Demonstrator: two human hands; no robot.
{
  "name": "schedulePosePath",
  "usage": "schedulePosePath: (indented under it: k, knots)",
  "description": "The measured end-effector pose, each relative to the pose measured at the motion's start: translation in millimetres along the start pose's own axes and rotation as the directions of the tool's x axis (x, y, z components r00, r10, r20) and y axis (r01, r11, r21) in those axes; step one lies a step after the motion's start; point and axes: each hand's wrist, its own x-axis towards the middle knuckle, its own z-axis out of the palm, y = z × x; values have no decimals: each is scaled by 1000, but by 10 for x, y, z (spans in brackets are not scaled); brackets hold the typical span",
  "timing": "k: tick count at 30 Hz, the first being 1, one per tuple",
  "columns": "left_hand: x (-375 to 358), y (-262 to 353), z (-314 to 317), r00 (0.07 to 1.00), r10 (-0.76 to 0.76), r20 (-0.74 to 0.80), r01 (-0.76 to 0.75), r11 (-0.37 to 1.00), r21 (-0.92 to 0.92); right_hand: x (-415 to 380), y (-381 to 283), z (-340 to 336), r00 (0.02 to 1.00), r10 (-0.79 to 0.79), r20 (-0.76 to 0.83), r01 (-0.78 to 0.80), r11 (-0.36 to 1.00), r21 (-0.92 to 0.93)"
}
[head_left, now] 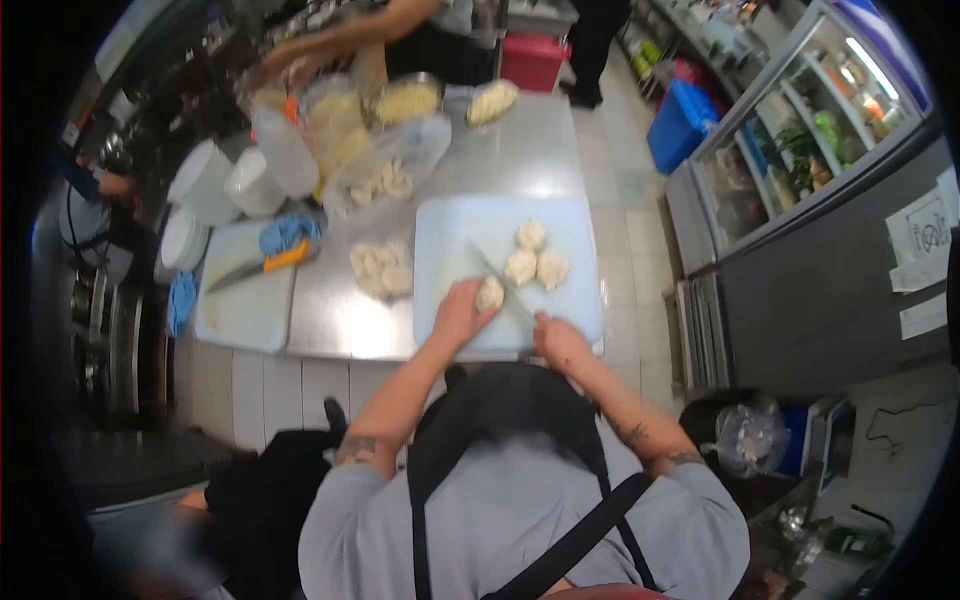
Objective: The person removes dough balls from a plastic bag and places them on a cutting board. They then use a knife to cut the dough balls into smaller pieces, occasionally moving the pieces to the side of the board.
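Note:
My left hand [461,314] is closed around a pale, lumpy round piece [490,294] on a light blue cutting board [450,235]; what kind of food it is cannot be made out. In my right hand [562,342] is the handle of a kitchen knife [488,262]. Its blade slants up and left across the board, just right of the held piece. Beyond the blade, three similar pale pieces [521,267] sit close together. More pale pieces [382,269] lie on the metal table left of the board.
Another board [240,325] at left bears an orange-handled knife [285,259] and a blue cloth [288,233]. White tubs [203,180] and a clear container [420,150] with pale pieces stand behind. A co-worker's arm [345,35] reaches over the far side; another person stands lower left.

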Motion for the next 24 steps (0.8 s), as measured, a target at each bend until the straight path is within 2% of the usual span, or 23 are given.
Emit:
schedulePosePath:
  k: [1, 2, 3, 5, 8, 11, 14, 17, 20, 24]
  knots:
    - [-17, -90, 81, 1000, -4, -20, 5, 1000, 7, 104, 179, 181, 999, -13, 40, 14, 1000, -20]
    - [-21, -66, 66, 1000, -22, -13, 22, 1000, -16, 75, 218, 212, 998, -63, -1, 63, 998, -11]
    - [-16, -29, 54, 999, -23, -29, 22, 999, -27, 11, 76, 99, 1000, 1, -29, 0, 1000, 27]
    - [13, -7, -23, 999, 48, -15, -49, 997, -51, -39, -89, -34, 1000, 26, -9, -26, 1000, 10]
    - [-2, 1, 3, 955, 176, -239, -207, 972, -114, -24, -76, -33, 999, -17, -40, 18, 999, 27]
    - [-42, -17, 42, 955, 138, -264, -173, 978, -116, -97, -70, -133, 998, -16, -56, 16, 1000, 6]
    - [15, 66, 48, 954, 159, -254, -166, 986, -6, -302, -174, -324, 997, -50, -65, 46, 997, -55]
    - [48, 40, 127, 957, 160, -242, -143, 986, 86, -509, -314, -532, 998, -22, 62, 28, 995, -99]
    - [68, 42, 162, 957, 157, -245, -128, 983, 129, -640, -354, -627, 987, 8, 159, 28, 975, -222]
    - [66, 50, 159, 953, 161, -258, -127, 981, 145, -766, -328, -657, 990, -32, 135, 62, 972, -225]
